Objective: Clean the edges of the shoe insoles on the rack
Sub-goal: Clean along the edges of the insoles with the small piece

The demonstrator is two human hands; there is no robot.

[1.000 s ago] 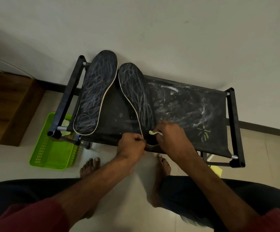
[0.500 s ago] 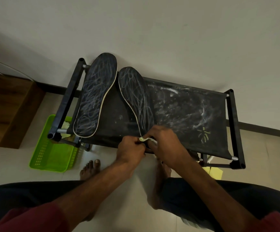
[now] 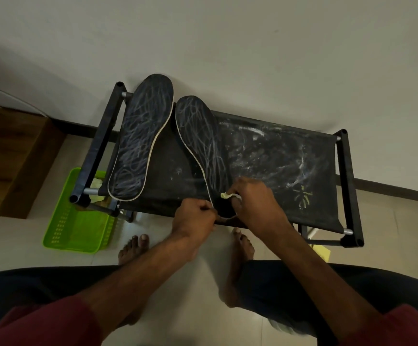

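While the left hand [image 3: 194,218] kept its curled fingers pinched on the pale heel rim of the inner insole [image 3: 201,146], the right hand [image 3: 255,207] had backed away from it. That was the main change from half a second before. Back then the two hands were bunched up together and the little pale yellowish cloth [image 3: 228,195] was right against the left fingertips. Now the hands sat apart with the dark heel showing between them. The cloth was over on the heel's other side, pretty much where it was a full second earlier. Right hand's fingers were curled round the cloth, with the wad poking out toward the insole and touching the heel as far as I could tell.

Inner insole hadn't gone anywhere. It lay on the black fabric shelf of the rack [image 3: 347,181], toe up near the wall, heel at the front edge. Outer insole [image 3: 140,141] was same as before too, lying along the rack's end bar with its toe sticking past the back rail. Both were covered in whitish scribble marks. Shelf fabric had white smears and a small yellow-green scribble [image 3: 302,197]. Green basket [image 3: 75,228] sat on the floor partly under the rack's end, unchanged, and bare feet [image 3: 134,248] were planted just in front.
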